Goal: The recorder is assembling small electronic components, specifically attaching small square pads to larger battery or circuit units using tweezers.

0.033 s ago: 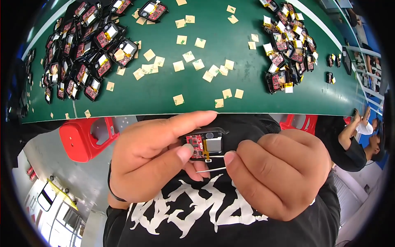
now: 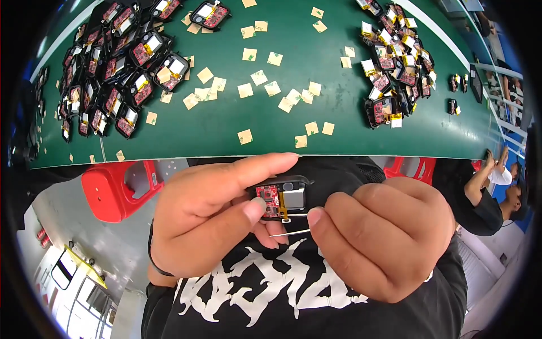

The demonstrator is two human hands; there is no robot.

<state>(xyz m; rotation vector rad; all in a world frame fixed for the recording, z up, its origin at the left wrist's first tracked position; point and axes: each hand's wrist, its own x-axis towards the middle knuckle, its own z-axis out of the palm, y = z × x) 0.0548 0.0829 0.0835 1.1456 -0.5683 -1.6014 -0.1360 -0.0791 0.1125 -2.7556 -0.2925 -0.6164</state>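
My left hand (image 2: 206,209) grips a small black-cased electronic device (image 2: 293,198) by its left end, in front of my chest. Its thumb presses on the red circuit board, and the index finger stretches along above the case. Inside the case a silver battery cell sits right of the board, with a yellow-brown flex strip between them running down to the lower edge. My right hand (image 2: 384,240) is closed around metal tweezers (image 2: 291,233), whose two prongs are apart. The upper prong reaches the end of the flex strip; whether it touches is unclear. The tweezers' rear part is hidden in the fist.
Beyond my hands lies a green table (image 2: 333,144). Similar devices are heaped on its left (image 2: 113,70) and right (image 2: 398,62). Many square tan paper pieces (image 2: 244,90) lie scattered between. A red stool (image 2: 101,192) stands at left; another person (image 2: 485,192) sits at right.
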